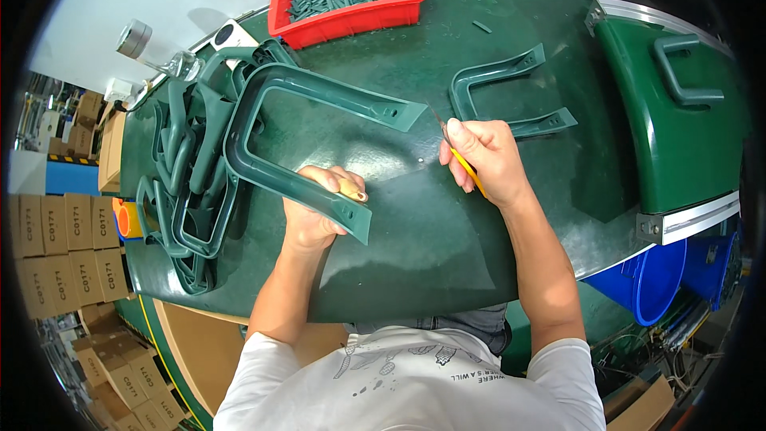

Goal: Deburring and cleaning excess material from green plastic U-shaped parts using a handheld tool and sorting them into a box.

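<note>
My left hand [307,219] is closed around the lower arm of a green plastic U-shaped handle [319,92], near its flared end. A yellowish cover sits on one of its fingers. The handle's open side faces right. In my right hand [488,156] is a thin knife with a yellow handle [468,172]; its narrow dark blade points up and left, close to the end of the handle's upper arm. Whether the blade touches it I cannot tell. Another green U-shaped handle [499,73] lies on the table beyond my right hand.
Several more green handles [211,124] are heaped at the left. A red tray [351,29] of small green pieces stands at the back, with one loose piece [481,26] nearby. A clear jar [152,48] is at the far left. A green panel [662,144] and blue bins [650,283] are right.
</note>
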{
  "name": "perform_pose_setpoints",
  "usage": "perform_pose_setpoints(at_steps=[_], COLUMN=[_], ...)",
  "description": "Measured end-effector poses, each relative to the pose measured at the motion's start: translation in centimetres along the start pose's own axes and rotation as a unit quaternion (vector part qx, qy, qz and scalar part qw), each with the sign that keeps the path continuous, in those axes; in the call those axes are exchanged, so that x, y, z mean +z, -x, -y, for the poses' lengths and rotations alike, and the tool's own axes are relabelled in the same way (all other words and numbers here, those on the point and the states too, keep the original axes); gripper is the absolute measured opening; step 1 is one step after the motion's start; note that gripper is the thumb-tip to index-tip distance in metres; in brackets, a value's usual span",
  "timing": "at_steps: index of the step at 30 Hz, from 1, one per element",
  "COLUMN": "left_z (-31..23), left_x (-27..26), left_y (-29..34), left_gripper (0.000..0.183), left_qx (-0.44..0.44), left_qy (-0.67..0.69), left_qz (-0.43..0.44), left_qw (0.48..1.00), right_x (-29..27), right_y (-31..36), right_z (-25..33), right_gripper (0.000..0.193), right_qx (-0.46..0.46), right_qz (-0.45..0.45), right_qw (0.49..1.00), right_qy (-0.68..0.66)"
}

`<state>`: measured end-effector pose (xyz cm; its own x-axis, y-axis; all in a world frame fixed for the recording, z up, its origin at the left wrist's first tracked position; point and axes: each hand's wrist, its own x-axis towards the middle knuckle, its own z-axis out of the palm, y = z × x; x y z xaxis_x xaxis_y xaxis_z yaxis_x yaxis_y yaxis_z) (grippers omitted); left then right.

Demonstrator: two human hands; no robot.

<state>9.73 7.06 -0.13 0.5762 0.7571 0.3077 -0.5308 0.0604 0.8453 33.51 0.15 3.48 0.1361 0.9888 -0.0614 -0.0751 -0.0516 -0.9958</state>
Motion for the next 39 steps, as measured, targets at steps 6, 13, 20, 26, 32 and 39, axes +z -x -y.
perform_pose_setpoints(at_steps=[6,13,20,26,32,39], left_z=[0.1,0.0,0.0,-0.4,-0.5,-0.9], left_x=[-0.1,-0.2,-0.3,-0.5,-0.3,0.4], left_y=[0.0,-0.1,0.0,-0.4,-0.2,0.0], left_gripper=[0.058,0.058,0.058,0.055,0.057,0.058], left_qx=[0.000,-0.002,-0.007,-0.038,-0.020,0.005], left_qy=[0.005,0.005,0.003,-0.069,0.026,0.259], left_qz=[0.011,0.016,0.001,-0.086,-0.046,-0.038], left_qw=[1.000,1.000,1.000,0.993,0.998,0.965], right_x=[0.0,0.0,0.3,1.9,-0.2,-0.9], right_y=[0.0,0.1,0.2,0.1,-0.6,-0.8], right_z=[0.0,0.0,0.5,-1.1,-1.2,-1.7], right_gripper=[0.050,0.049,0.048,0.042,0.046,0.046], right_qx=[0.004,0.003,0.019,-0.113,-0.044,-0.064], right_qz=[0.004,0.007,0.002,0.057,-0.014,-0.021], right_qw=[1.000,1.000,1.000,0.983,0.994,0.984], right_qy=[0.002,-0.005,0.000,0.132,-0.094,-0.164])
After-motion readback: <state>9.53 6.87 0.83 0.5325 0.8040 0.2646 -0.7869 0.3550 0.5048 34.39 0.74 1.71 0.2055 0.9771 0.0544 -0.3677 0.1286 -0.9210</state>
